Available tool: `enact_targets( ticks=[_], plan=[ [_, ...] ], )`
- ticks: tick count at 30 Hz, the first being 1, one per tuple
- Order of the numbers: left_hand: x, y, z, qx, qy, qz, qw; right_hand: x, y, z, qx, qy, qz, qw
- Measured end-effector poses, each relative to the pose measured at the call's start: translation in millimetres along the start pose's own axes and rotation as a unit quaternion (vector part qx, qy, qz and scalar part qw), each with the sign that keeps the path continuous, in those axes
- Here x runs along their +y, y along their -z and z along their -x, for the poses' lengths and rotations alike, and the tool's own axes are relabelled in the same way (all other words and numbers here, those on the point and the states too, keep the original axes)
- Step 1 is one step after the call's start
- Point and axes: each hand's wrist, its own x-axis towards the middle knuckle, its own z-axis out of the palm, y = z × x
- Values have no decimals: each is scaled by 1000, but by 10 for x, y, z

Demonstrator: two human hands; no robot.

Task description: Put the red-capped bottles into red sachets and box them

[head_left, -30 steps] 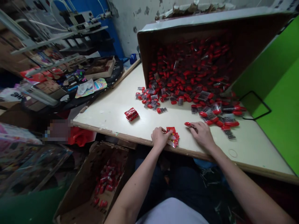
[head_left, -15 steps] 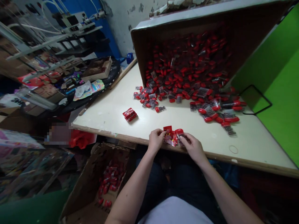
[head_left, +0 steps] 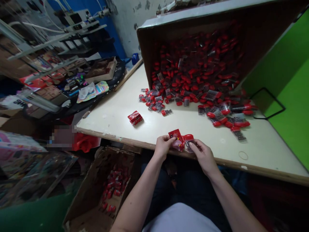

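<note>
At the table's front edge, my left hand pinches a red printed packet. My right hand grips a small clear item with a red top, right beside the packet. The two pieces touch or overlap; whether one is inside the other I cannot tell. A stack of red packets lies on the table to the left of my hands. Behind them, many similar red-topped items spill from a large tilted box onto the tabletop.
A cardboard box holding red packets stands below the table's front edge at left. A rubber band lies on the white table at right. A black wire stand is beside the green panel. Machinery and a cluttered round surface stand at left.
The red packet has tilted and its upper edge is turned differently between my hands. Both hands stay close together, with the view shifted slightly.
</note>
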Motion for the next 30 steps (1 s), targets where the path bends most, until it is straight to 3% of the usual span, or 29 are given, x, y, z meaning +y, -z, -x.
enact_targets(
  ticks=[13, 22, 27, 30],
  plan=[
    [167, -40, 141, 18, 37, 151, 988, -107, -26, 277, -20, -15, -69, 997],
    [296, -88, 362, -62, 105, 257, 959, -238, -53, 347, -43, 4, -89, 995],
    [295, -109, 433, -110, 108, 293, 944, -231, -74, 369, -45, 18, -52, 997],
    [306, -117, 459, -110, 107, 288, 945, -236, -79, 362, -38, 25, -37, 998]
  ],
)
